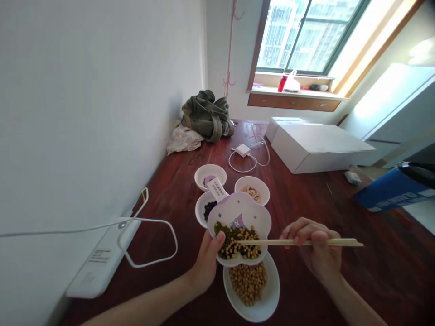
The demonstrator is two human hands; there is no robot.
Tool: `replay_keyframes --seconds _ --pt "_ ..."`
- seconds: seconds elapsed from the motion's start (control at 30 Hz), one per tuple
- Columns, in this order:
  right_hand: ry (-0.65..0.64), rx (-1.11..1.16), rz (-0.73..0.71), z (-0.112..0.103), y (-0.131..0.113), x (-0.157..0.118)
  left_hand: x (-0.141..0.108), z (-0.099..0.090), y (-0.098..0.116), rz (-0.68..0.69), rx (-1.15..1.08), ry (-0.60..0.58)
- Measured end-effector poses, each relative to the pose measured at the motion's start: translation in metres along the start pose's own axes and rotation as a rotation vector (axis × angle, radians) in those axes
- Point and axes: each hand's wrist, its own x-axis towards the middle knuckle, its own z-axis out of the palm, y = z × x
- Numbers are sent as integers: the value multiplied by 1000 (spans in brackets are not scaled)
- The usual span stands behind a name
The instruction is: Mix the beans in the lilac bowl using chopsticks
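My left hand [206, 260] grips the near left rim of a white flower-shaped dish [253, 210] with a cartoon figure and a labelled handle. Soybeans and small green beans [234, 240] lie mixed in the dish's near half. Chopsticks [306, 242] are held in my closed right hand [314, 240], their tips among the beans. Below the tilted dish stands a white bowl [272, 290] of soybeans [248, 280]. Behind it are a bowl with dark beans [201, 213], a bowl with pale and reddish pieces [265, 188] and another bowl [204, 170], partly hidden by the handle.
A white power strip [102, 262] with a looping cable lies at the left by the wall. Farther back are a green bag [207, 115], a white charger [243, 150] and a white box [319, 145]. A blue bag-like item [390, 188] is at the right.
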Motion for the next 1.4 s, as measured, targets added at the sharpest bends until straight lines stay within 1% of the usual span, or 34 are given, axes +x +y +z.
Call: replay_keyframes --seconds 0.07,0.17,0.27,0.43,0.57,0.73,0.83,1.0,1.1,1.13,1.2,1.27,1.33,1.4 --pt "-12 -25 22 1 3 -1 1 1 0 3 4 -2" --pt "-74 -66 37 5 6 -3 1 1 1 2 1 -12" --pt "-102 -42 41 10 6 -3 2 0 0 14 5 -11" --pt "-37 90 88 15 3 3 2 -5 -5 28 3 -10" --pt "-20 143 127 14 4 6 3 -6 -6 25 -14 -5" --pt "3 148 143 12 8 5 2 -2 -5 35 -11 6" --pt "-3 154 163 10 9 3 2 -2 -9 58 -14 18" --pt "-28 145 153 8 10 2 5 -4 -19 126 -33 10" --pt "-30 131 146 8 10 2 6 0 -20 161 -39 36" --pt "-33 127 148 8 10 2 5 2 -18 175 -33 28" --pt "-39 113 160 5 10 -1 3 9 -14 204 -25 4" --pt "-28 87 175 -2 12 -6 1 16 -10 233 -5 -28" --pt "-4 57 193 -14 19 -12 0 20 -9 261 32 -71" --pt "28 42 243 -29 33 -18 0 22 -9 277 62 -89"
